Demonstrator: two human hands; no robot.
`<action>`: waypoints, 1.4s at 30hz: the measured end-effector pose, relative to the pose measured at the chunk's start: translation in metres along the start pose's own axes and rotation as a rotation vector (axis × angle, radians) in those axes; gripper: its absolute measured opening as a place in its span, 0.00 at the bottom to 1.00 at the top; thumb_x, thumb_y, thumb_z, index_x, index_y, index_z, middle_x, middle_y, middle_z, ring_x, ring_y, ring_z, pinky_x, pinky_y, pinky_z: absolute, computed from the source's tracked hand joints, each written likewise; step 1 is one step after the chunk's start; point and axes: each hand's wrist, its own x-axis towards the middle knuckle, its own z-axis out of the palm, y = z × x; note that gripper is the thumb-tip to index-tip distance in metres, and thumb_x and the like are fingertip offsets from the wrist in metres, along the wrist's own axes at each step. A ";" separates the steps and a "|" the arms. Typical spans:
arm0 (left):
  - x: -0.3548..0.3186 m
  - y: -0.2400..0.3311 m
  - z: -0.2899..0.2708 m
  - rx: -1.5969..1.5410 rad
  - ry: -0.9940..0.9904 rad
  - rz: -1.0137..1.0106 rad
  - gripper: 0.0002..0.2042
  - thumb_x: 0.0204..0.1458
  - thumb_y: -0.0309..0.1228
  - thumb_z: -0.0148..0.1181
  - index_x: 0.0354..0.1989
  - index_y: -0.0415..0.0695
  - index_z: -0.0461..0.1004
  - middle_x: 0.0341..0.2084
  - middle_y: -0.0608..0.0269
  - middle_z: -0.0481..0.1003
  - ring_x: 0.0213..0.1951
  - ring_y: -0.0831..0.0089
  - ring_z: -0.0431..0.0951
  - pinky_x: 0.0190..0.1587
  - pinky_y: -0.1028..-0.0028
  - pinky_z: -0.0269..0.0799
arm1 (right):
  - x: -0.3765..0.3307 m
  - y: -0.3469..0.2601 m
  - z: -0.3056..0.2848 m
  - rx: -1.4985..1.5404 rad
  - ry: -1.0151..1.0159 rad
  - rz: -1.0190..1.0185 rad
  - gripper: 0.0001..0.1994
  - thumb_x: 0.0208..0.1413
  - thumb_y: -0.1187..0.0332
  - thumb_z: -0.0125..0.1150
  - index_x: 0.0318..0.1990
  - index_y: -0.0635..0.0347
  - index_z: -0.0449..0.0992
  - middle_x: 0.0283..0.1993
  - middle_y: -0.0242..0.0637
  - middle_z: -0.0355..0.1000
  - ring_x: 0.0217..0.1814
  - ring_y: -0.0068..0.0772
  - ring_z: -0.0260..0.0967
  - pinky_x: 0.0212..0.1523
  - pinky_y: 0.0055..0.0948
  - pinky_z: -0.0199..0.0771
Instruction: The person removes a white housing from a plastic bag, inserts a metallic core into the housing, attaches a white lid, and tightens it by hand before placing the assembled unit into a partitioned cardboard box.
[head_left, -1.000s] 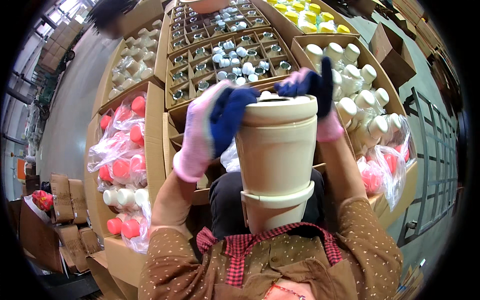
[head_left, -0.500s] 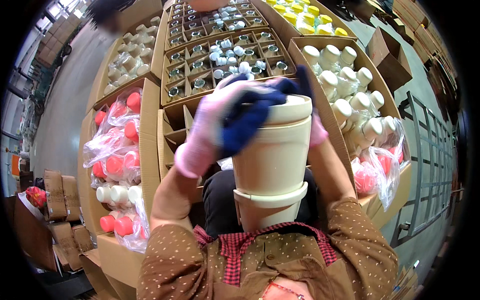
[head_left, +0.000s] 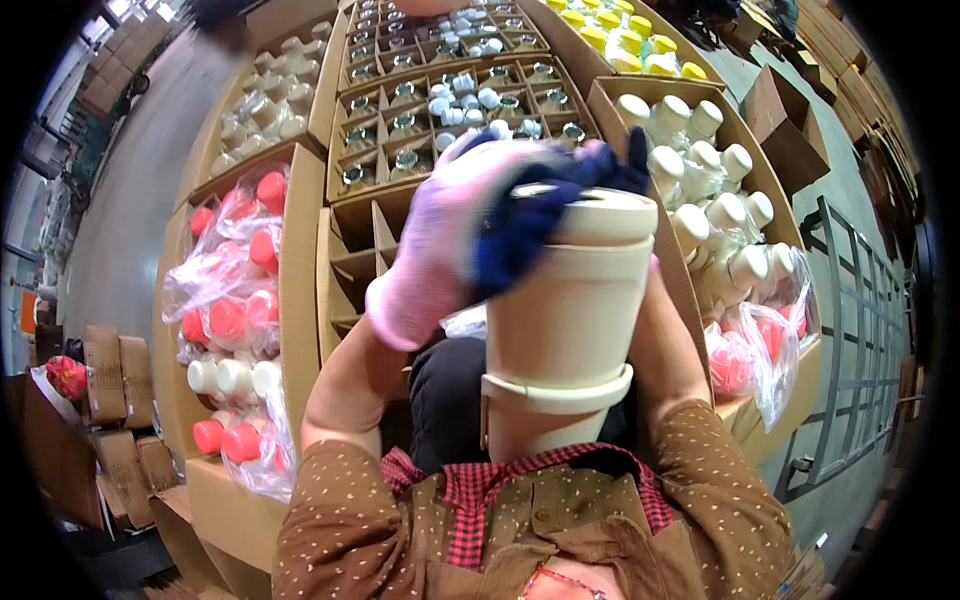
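Observation:
A tall cream plastic jar [head_left: 570, 310] with a raised ring near its lower end is held up close in front of me. My left hand [head_left: 455, 235], in a pink glove with dark blue palm, wraps over the jar's top and its cream lid [head_left: 600, 215]. My right hand [head_left: 625, 165], gloved the same way, is mostly hidden behind the jar; only its fingertips show above the lid, and its forearm runs down the jar's right side.
Below stand cardboard boxes: one with red and white capped bottles in plastic bags [head_left: 235, 300], a divided carton of small jars [head_left: 440, 100], white capped bottles [head_left: 710, 190] at right, yellow capped ones [head_left: 620, 40] behind. A grey metal rack [head_left: 850, 330] is at right.
The jar has tilted and moved right. My left hand has slid further over its lid, and my right hand has sunk behind the jar.

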 end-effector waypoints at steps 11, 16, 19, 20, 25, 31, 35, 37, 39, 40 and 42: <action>0.014 0.020 0.006 -0.031 -0.002 0.045 0.10 0.55 0.32 0.59 0.44 0.44 0.77 0.41 0.53 0.79 0.43 0.55 0.78 0.49 0.64 0.72 | -0.013 0.005 0.010 -0.036 0.034 0.093 0.37 0.64 0.36 0.35 0.41 0.63 0.80 0.41 0.43 0.78 0.47 0.43 0.75 0.61 0.43 0.67; -0.030 -0.001 -0.025 -0.695 -0.030 -0.536 0.10 0.62 0.27 0.52 0.42 0.36 0.78 0.38 0.59 0.81 0.43 0.74 0.78 0.49 0.72 0.73 | -0.025 -0.017 0.033 -0.503 -0.255 -0.041 0.46 0.63 0.32 0.21 0.47 0.67 0.78 0.46 0.50 0.77 0.49 0.47 0.75 0.61 0.48 0.67; -0.016 -0.006 -0.010 -0.421 -0.013 -0.247 0.10 0.58 0.31 0.57 0.42 0.37 0.76 0.38 0.56 0.80 0.42 0.68 0.80 0.48 0.69 0.74 | -0.002 -0.001 -0.012 -0.071 -0.451 -0.003 0.51 0.60 0.28 0.18 0.45 0.72 0.78 0.47 0.56 0.76 0.52 0.47 0.73 0.62 0.47 0.64; 0.001 0.005 0.000 -0.111 0.011 -0.069 0.10 0.55 0.32 0.60 0.41 0.40 0.76 0.36 0.54 0.79 0.40 0.60 0.80 0.46 0.65 0.73 | 0.000 0.003 -0.019 0.057 -0.456 0.014 0.52 0.59 0.27 0.17 0.43 0.73 0.78 0.47 0.58 0.76 0.53 0.47 0.73 0.62 0.46 0.63; -0.020 0.004 -0.018 -0.370 -0.050 -0.217 0.09 0.59 0.32 0.57 0.42 0.40 0.77 0.41 0.56 0.80 0.46 0.65 0.80 0.52 0.66 0.72 | -0.039 -0.017 0.041 -0.645 -0.025 -0.074 0.51 0.60 0.28 0.18 0.38 0.71 0.79 0.44 0.57 0.76 0.49 0.45 0.73 0.60 0.45 0.64; 0.012 0.030 0.013 -0.011 0.023 0.054 0.12 0.55 0.35 0.60 0.42 0.42 0.75 0.37 0.53 0.78 0.40 0.51 0.78 0.50 0.60 0.69 | -0.028 0.014 0.028 -0.029 -0.109 0.023 0.38 0.65 0.36 0.28 0.49 0.64 0.74 0.53 0.46 0.73 0.54 0.38 0.70 0.61 0.43 0.64; -0.015 0.002 -0.005 -0.399 -0.044 -0.104 0.08 0.56 0.29 0.60 0.41 0.41 0.78 0.34 0.56 0.80 0.39 0.66 0.81 0.43 0.69 0.75 | -0.035 -0.006 0.015 -0.367 -0.135 0.013 0.45 0.61 0.29 0.27 0.52 0.67 0.74 0.56 0.50 0.72 0.60 0.44 0.68 0.66 0.45 0.61; -0.025 0.001 -0.014 -0.704 -0.032 -0.447 0.09 0.59 0.30 0.57 0.43 0.40 0.78 0.39 0.56 0.80 0.45 0.68 0.79 0.50 0.67 0.72 | -0.029 -0.023 0.011 -0.585 -0.316 -0.004 0.47 0.59 0.27 0.27 0.50 0.68 0.75 0.56 0.52 0.72 0.60 0.47 0.68 0.67 0.48 0.60; -0.015 0.011 -0.009 -0.367 -0.063 -0.304 0.12 0.60 0.35 0.56 0.44 0.40 0.77 0.42 0.53 0.80 0.47 0.63 0.79 0.55 0.64 0.71 | -0.018 -0.011 0.000 -0.271 -0.263 0.052 0.42 0.62 0.31 0.28 0.45 0.66 0.77 0.48 0.48 0.74 0.59 0.43 0.68 0.64 0.44 0.62; -0.003 0.017 0.002 -0.095 0.006 -0.038 0.13 0.57 0.37 0.60 0.44 0.41 0.77 0.40 0.52 0.79 0.44 0.60 0.81 0.50 0.65 0.73 | -0.019 0.006 0.012 -0.201 -0.031 0.012 0.40 0.64 0.34 0.30 0.42 0.64 0.78 0.45 0.45 0.76 0.58 0.41 0.69 0.61 0.41 0.64; 0.007 0.047 0.017 0.234 -0.136 -0.061 0.13 0.54 0.37 0.62 0.42 0.41 0.78 0.41 0.52 0.79 0.42 0.58 0.80 0.46 0.66 0.75 | -0.030 0.026 0.057 -0.273 0.363 -0.071 0.36 0.66 0.38 0.33 0.40 0.64 0.80 0.41 0.43 0.78 0.55 0.38 0.71 0.58 0.37 0.67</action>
